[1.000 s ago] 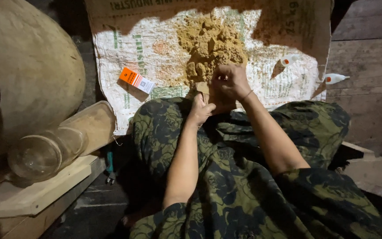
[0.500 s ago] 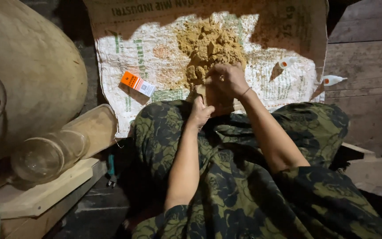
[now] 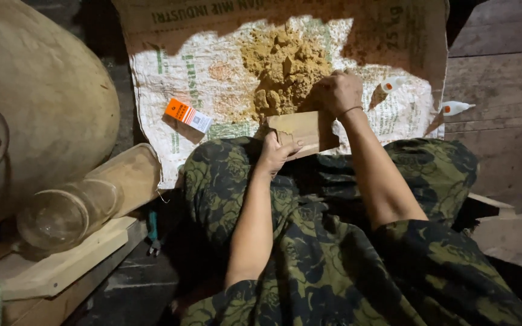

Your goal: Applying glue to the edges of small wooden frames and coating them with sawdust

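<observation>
1. the left hand (image 3: 278,152) is closed on the near left end of a flat wooden block (image 3: 302,131), fingers curled over its edge.
2. the right hand (image 3: 338,92) is wrapped over the block's far right corner, knuckles up; how tightly it grips cannot be told.
3. the block sits above the lap, just at the near edge of a heap of yellow-brown clumpy powder (image 3: 285,69), with the right hand touching the heap's side.
4. the heap lies on a white woven sack (image 3: 225,84) spread flat on the floor.
5. a small orange and white box (image 3: 188,115) lies on the sack, left of the heap and apart from it.
6. two small white bottles with orange caps (image 3: 457,108) lie to the right, one on the sack, one on the wooden boards (image 3: 502,72).
7. a dark green flowered garment (image 3: 333,241) covers the legs below both forearms.
8. to the left, well apart from the hands, a clear glass jar (image 3: 67,211) lies on its side on a wooden plank (image 3: 74,262), beside a large round tan vessel (image 3: 37,102).
</observation>
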